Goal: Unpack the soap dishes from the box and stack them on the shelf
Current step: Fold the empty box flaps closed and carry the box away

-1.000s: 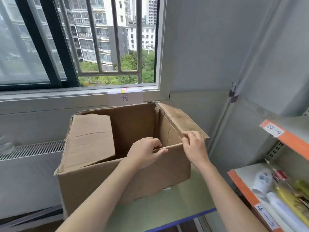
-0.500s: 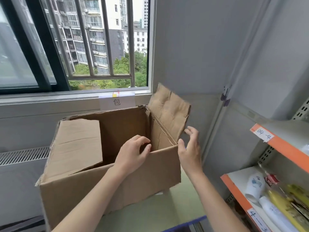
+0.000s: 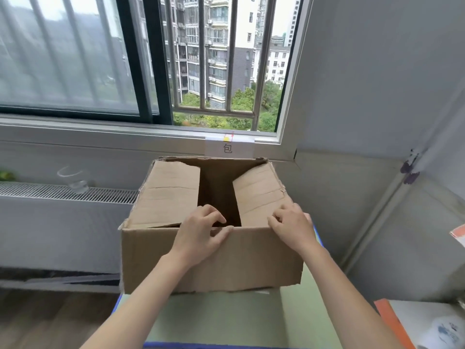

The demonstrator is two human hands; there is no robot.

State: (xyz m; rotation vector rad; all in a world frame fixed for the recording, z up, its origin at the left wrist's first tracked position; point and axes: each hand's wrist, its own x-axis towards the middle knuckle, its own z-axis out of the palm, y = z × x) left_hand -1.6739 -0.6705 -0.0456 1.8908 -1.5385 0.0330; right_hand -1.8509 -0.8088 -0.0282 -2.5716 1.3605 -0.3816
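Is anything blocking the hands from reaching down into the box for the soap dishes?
Yes. The left flap and right flap are folded inward over the cardboard box, leaving a narrow dark gap between them. The left hand sits at the near rim, the right hand on the right flap. No soap dishes are visible.

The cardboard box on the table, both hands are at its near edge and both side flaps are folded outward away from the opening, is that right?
Not quite. The head view shows both side flaps, left flap and right flap, folded inward, sloping down into the cardboard box. The rest holds: the left hand and right hand are at its near edge, on the table.
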